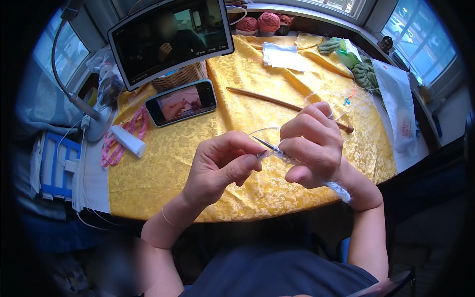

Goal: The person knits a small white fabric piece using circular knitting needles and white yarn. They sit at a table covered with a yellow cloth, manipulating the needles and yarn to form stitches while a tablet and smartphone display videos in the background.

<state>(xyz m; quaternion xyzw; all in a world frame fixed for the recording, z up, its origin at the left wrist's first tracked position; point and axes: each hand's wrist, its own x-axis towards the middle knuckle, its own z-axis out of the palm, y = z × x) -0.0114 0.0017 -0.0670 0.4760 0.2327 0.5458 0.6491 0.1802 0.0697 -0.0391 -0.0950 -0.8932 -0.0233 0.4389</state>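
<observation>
Both hands are raised over a yellow brocade cloth (pixel 159 178). Between finger and thumb, my left hand (pixel 226 163) pinches a metal knitting needle tip (pixel 262 153) with a bit of pale knitting by it. My right hand (pixel 311 144) is closed around another metal knitting needle (pixel 264 142), whose point shows to the left of the fingers, and around white fuzzy knitting (pixel 284 156). A fuzzy white end of the knitting (pixel 339 191) hangs below the right wrist. A thin cable (pixel 265 129) arches behind the needle tips. Fine pale yarn runs near the raised right fingers.
Behind the hands lies a thick wooden knitting needle (pixel 263 98). A phone (pixel 182 103) leans by a wicker basket (pixel 182 77), below a tablet (pixel 172 37). Pink measuring tape (pixel 141 124) and a lamp base (pixel 100 124) are left; green yarn (pixel 365 76) and a white packet (pixel 395 100) are right.
</observation>
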